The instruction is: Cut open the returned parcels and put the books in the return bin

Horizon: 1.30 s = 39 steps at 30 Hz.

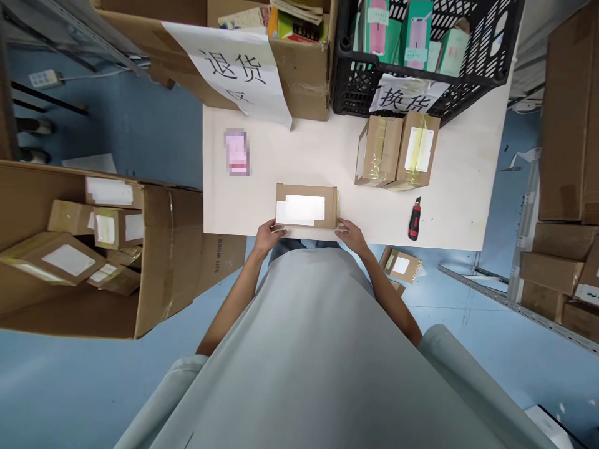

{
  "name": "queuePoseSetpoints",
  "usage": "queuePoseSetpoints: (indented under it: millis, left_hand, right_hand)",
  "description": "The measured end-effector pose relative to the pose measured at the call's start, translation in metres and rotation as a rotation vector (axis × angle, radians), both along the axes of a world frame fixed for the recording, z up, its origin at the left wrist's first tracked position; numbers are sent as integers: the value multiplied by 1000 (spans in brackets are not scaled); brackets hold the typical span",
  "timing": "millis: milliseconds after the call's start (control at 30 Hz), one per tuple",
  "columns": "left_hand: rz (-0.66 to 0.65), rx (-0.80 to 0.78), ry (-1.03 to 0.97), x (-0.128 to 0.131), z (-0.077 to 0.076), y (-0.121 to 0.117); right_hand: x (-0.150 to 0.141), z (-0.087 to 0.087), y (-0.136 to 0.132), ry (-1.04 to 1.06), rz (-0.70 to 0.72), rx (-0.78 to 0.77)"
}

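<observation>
A small cardboard box with white labels on top lies at the table's near edge, in front of my body. My left hand is at its near left corner, fingers curled and fingertips against the box. At the near right corner, my right hand has thumb and fingers bent around the edge. Between them the two hands grip the box from both sides. A black and red utility knife lies to the right. Two taped cardboard boxes stand side by side behind it.
At the back are a large carton with a handwritten paper sign and a black plastic crate holding green packages. A big open carton with several parcels stands left. A blurred pink item lies on the white table.
</observation>
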<state>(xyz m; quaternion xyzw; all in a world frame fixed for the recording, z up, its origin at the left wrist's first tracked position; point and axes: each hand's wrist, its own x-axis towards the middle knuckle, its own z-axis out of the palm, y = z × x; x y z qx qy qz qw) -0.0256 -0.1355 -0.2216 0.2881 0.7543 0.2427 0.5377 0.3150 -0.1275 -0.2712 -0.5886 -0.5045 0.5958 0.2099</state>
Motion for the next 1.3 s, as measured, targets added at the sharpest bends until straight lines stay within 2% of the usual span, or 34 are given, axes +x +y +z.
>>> queuePoseSetpoints:
  millis: [133,333,433,567,733,900,1033,1133,1300]
  left_hand:
    - [28,62,25,6,6,0]
    - [7,280,61,10,26,17]
    - [-40,266,92,10,30,28]
    - [-54,195,64,8,28,26]
    - [-44,136,1,6,24,2]
    - [-61,154,-87,8,27,-15]
    - [-123,157,-179,8,26,-20]
    - [-175,130,-197,9,19,-21]
    - [-129,98,-163,19,3,-14]
  right_hand:
    - [6,13,17,-7,-22,71]
    - [21,54,56,-100,-49,230]
    - [24,64,66,-206,-20,217]
    - [26,63,57,-258,4,157]
    - [28,58,26,-200,-28,77]
    - [35,55,3,-109,-93,70]
    - [41,47,-3,-108,-65,49]
    - [39,40,-4,-147,-27,7]
    - [26,33,-1,-212,-5,3]
